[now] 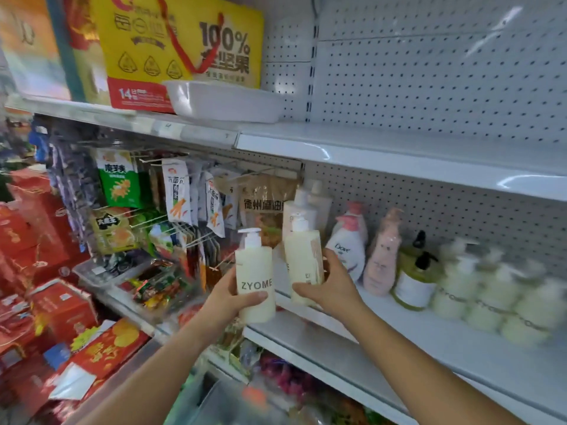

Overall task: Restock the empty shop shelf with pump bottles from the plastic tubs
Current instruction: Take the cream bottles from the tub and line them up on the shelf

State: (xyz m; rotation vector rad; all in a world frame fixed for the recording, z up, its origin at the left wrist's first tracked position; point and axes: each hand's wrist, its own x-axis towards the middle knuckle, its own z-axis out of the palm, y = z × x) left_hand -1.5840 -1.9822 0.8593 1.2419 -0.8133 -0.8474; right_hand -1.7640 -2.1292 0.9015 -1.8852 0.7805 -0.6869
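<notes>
Head view. Left grip (228, 297): fingers curl round the lower body of the ZYOME bottle (256, 280), thumb across the front just under the lettering. The bottle is cream, upright, pump on top, and held clear of the shelf's front edge.

Right grip (326, 289): fingers and thumb wrap the lower half of the second bottle (302, 262), same cream type, tilted slightly, label turned sideways. It sits at 3 o'clock of the ZYOME bottle, just beside it; contact between them cannot be told. Its base is low over the left end of the white shelf (352, 342); whether it touches the shelf cannot be told.

At 12 o'clock of the second bottle, two tall pale bottles (299, 210) stand at the back. Running toward 3 o'clock along the shelf:
- Dove bottle (348, 250)
- pink bottle (383, 256)
- green bottles with black pumps (414, 283)
- blurred cluster of cream bottles (491, 296)

Upper shelf, 11 o'clock of the grips: white tub (224, 102) in front of a yellow carton (181, 41). At 9 o'clock: hanging snack packets (178, 194). At 8 o'clock: red boxes (61, 305).
</notes>
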